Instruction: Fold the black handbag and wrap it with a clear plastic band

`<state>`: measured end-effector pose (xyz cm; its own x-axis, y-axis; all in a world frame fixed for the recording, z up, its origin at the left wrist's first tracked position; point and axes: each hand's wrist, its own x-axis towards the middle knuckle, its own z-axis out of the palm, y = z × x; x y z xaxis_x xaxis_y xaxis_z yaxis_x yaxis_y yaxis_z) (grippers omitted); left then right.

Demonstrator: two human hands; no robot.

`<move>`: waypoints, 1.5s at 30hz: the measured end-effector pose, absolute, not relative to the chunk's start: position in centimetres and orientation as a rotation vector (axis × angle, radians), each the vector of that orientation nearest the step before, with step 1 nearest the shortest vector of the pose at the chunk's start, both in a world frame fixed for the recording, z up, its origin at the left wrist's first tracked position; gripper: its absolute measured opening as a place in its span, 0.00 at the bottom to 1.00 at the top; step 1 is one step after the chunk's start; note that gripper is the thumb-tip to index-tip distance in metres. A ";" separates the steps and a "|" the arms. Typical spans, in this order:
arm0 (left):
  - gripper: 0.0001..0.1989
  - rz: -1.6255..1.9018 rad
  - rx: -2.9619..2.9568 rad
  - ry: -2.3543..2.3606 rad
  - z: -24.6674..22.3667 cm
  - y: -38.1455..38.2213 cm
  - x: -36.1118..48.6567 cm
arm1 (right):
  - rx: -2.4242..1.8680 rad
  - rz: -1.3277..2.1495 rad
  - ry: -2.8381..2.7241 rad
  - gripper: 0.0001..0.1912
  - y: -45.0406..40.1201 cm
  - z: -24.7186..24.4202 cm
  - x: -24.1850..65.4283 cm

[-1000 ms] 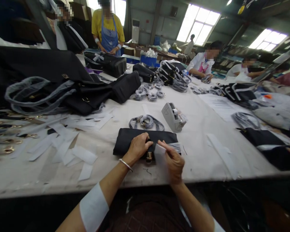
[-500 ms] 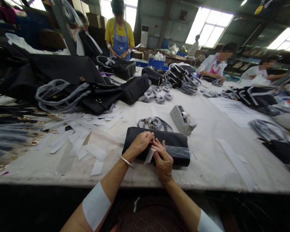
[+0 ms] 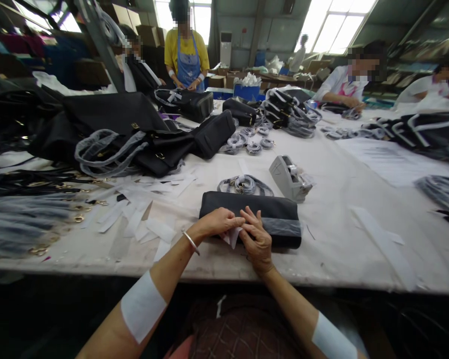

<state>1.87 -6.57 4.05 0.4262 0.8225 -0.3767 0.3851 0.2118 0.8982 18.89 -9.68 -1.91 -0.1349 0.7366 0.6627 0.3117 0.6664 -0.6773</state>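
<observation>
A black bag (image 3: 279,205) lies on its side before me, with a band of clear wrapping (image 3: 284,227) along its right front. At its near side, my left hand (image 3: 221,222) is closed, fingertips pinched at a small white paper strip (image 3: 232,238) that sticks out below them, bent. Against the bag my right hand (image 3: 258,240) has its fingers stretched and spread, their tips meeting those of the left. Its thumb is close beside the strip; whether it grips the paper is hard to see. Right behind the bag rests a coiled, wrapped strap (image 3: 245,184).
A grey tape dispenser (image 3: 290,178) stands behind the bag's right end. Loose paper strips (image 3: 160,228) and wrapped straps (image 3: 26,214) spread to the left, before piled black bags (image 3: 112,112). A long white strip (image 3: 377,244) lies right. Co-workers (image 3: 189,55) are across the table.
The view has shifted, so the bag appears slightly right and higher. My left hand has turned flatter and lower over the paper strip, which now looks bent. My right hand stays beside it, fingers spread.
</observation>
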 end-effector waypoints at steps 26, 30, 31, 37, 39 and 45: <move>0.06 0.901 1.993 1.810 2.3 -10.5 0.8 | -0.928 -0.112 -2.762 0.37 -8.0 -0.3 21.2; 0.10 1.408 1.373 1.826 -0.2 -14.5 -1.6 | -0.964 -0.148 -2.781 0.38 -8.1 -0.2 21.1; 0.11 1.471 1.155 1.814 -0.6 -15.0 -2.3 | -0.970 -0.145 -2.780 0.38 -8.1 -0.1 21.0; 0.20 1.552 0.321 1.105 -0.7 -12.8 -4.0 | -0.956 -0.146 -2.768 0.40 -8.0 -0.1 20.9; 0.19 1.550 0.278 1.016 -0.4 -11.3 -3.8 | -0.961 -0.158 -2.762 0.39 -8.0 -0.2 20.9; 0.20 1.582 0.337 1.150 -0.7 -10.0 -3.5 | -0.975 -0.154 -2.757 0.40 -8.1 -0.2 20.9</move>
